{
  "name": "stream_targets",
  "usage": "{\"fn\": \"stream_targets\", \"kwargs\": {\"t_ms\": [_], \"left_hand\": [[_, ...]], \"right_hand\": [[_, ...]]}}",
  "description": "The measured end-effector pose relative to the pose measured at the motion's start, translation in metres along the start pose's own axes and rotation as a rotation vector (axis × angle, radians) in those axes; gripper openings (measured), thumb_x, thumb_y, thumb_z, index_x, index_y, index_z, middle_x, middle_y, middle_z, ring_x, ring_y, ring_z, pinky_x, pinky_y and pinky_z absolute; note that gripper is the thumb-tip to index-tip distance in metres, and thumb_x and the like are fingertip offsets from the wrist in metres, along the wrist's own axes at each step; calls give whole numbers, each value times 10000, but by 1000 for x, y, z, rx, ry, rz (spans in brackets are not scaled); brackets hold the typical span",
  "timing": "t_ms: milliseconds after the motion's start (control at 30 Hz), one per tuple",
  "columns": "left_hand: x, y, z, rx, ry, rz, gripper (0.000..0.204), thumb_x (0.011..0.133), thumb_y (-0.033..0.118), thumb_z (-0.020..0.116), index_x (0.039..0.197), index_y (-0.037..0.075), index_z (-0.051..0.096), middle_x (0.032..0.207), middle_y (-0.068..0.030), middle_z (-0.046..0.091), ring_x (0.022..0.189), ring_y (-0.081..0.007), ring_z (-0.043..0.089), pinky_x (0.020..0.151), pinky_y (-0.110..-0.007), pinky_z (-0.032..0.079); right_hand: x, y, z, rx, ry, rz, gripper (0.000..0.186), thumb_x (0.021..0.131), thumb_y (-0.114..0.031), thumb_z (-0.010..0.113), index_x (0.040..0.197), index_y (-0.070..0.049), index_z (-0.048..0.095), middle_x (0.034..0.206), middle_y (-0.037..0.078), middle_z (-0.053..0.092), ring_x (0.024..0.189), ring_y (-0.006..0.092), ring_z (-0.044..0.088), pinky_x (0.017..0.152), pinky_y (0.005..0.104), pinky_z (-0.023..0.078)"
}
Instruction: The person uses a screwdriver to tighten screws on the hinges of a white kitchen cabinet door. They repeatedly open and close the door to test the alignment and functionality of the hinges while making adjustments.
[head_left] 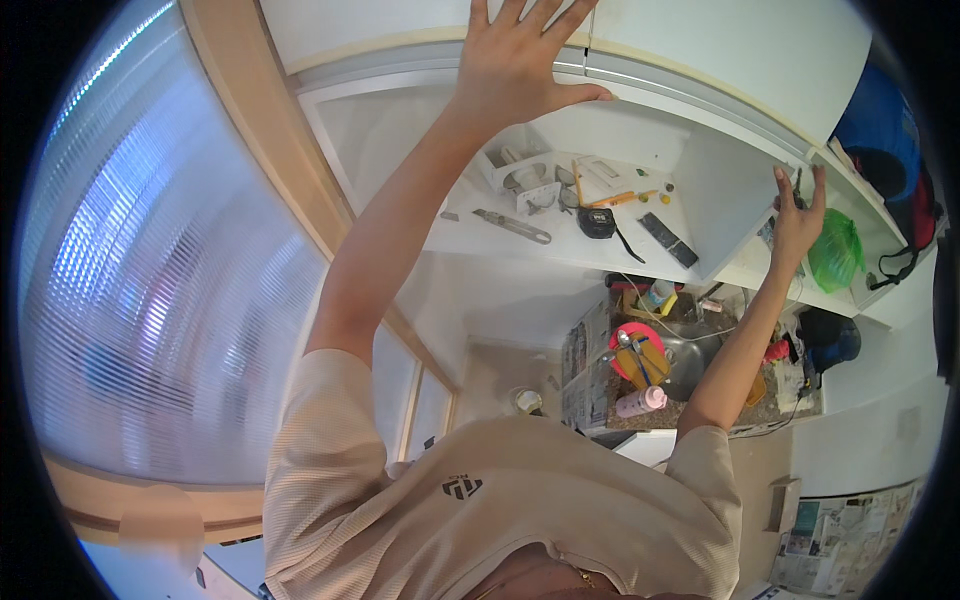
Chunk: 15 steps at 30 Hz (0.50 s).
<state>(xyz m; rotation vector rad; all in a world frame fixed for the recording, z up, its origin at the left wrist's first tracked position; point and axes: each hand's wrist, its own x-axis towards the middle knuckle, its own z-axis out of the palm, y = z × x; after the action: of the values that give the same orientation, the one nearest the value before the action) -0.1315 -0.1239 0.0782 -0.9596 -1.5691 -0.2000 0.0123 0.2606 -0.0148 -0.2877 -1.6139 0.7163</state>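
Note:
My left hand [515, 70] is spread flat against the lower edge of a white cabinet door [370, 25], holding nothing. My right hand [797, 228] reaches up with its fingers apart at the right part of the open white cabinet; a small dark thing shows between the fingertips, and I cannot make out whether they touch it. Beside that hand sits a green plastic bag [837, 252]. On the cabinet shelf between my hands lie a utility knife [512, 226], a black tape measure [597, 223], a black flat bar [668, 240] and a white basket [520, 175].
Below is a stone counter with a metal sink [690, 362], a red plate [637, 350] with spoons and a pink bottle [642, 401]. A ribbed translucent door [180, 280] in a wooden frame stands on the left. Blue and red bags [880, 135] sit at upper right.

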Motion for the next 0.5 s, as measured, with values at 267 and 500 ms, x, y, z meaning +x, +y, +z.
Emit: {"fn": "stream_targets", "kwargs": {"t_ms": [267,500], "left_hand": [[-1,-1,9,-11,47,11,989,795,684,712,1572,148,416,1673,-106,304,1558,-364,217,1195,-695,152],[-17,-1,13,7,-5,6,882,829,678,684,1541,207,462,1623,-122,360,1504,-355,291,1179,-666,205]], "right_hand": [[4,9,7,-79,6,32,792,792,-347,898,1443,-38,570,1083,146,742,686,130,641,632,267,525],[12,12,3,-300,-10,5,745,830,-408,839,1444,-75,582,1234,228,713,1075,288,730,896,353,551]]}}
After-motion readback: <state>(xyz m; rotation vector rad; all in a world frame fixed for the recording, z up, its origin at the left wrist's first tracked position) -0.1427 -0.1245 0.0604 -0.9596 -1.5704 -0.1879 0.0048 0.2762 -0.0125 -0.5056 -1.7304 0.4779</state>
